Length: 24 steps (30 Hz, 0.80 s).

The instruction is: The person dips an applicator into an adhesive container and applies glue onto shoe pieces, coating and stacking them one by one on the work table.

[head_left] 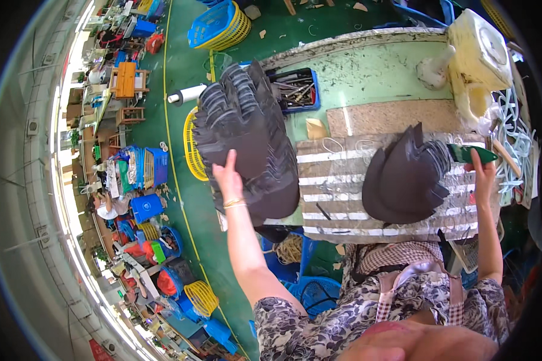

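Observation:
A tall, uneven stack of dark grey cut pieces (250,147) lies at the left end of the workbench. My left hand (227,177) rests on it, index finger stretched out and thumb apart. On a striped work board (334,198) to the right is a smaller fanned pile of similar dark pieces (397,186). At that pile's right edge, my right hand (482,171) is closed around a green tool (476,154), whose working end I cannot make out. The green tool lies close to the fanned edges.
Behind the stack is a blue tray of tools (295,90). A plastic-wrapped container (479,57) stands at the bench's far right, above pale tangled strips (515,141) and a wooden handle (507,157). Yellow and blue baskets (223,27) stand on the green floor.

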Available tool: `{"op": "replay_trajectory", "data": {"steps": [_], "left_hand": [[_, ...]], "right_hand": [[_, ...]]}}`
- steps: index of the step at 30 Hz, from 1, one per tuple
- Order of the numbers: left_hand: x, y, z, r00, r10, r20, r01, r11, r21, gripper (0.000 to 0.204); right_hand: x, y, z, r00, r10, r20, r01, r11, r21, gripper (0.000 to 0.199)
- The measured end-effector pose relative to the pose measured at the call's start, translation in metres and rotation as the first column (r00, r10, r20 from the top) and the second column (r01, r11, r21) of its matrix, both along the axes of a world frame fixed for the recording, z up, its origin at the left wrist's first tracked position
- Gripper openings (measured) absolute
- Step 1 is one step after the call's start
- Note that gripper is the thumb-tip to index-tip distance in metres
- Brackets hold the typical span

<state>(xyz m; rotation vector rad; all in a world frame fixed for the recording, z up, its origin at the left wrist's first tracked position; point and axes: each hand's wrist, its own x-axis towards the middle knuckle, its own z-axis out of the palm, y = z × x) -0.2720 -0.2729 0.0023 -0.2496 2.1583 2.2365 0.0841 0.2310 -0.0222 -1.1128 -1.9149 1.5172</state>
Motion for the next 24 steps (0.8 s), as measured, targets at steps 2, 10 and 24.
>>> {"op": "replay_trajectory", "data": {"steps": [2, 10, 24], "left_hand": [[-0.036, -0.006, 0.024, 0.999, 0.032, 0.038, -0.027, 0.990, -0.141, 0.067], [-0.059, 0.007, -0.029, 0.906, 0.059, -0.420, -0.407, -0.157, -0.900, 0.064], [0.241, 0.324, -0.068, 0.539, -0.842, -0.017, 0.330, 0.230, -0.916, 0.079]], "right_hand": [[0.001, 0.007, 0.017, 0.994, -0.091, 0.053, 0.082, 0.986, 0.146, 0.020], [-0.049, 0.109, -0.019, 0.987, -0.159, -0.012, 0.154, 0.933, 0.325, 0.015], [-0.031, 0.117, -0.027, 0.968, 0.230, -0.096, -0.249, 0.880, -0.405, 0.030]]}}
